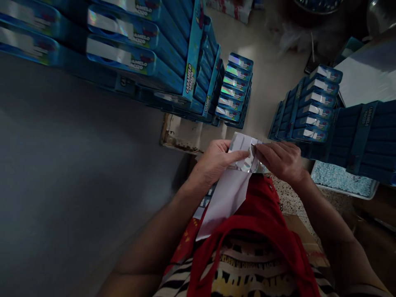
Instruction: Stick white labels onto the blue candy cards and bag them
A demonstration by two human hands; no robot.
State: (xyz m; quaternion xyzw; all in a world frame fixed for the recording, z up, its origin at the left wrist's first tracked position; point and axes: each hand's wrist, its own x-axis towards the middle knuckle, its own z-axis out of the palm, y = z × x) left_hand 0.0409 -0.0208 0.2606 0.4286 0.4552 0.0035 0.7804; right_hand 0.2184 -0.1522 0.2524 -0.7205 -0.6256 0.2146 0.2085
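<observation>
Both my hands meet over my lap on a flat white and silvery carton blank (244, 150). My left hand (216, 159) pinches its left part, the index finger lying across the shiny panel. My right hand (280, 159) grips the blank's right edge with thumb and fingertips. A long white sheet (227, 198) hangs from under my left hand down across my red apron (262, 214).
Tall stacks of blue boxes with holographic labels (145, 53) rise at upper left, a short stack (235, 88) in the middle, more stacks (312, 105) at right. A tray of pale blue granules (340, 179) lies right of my hand. A grey surface (71, 173) fills the left.
</observation>
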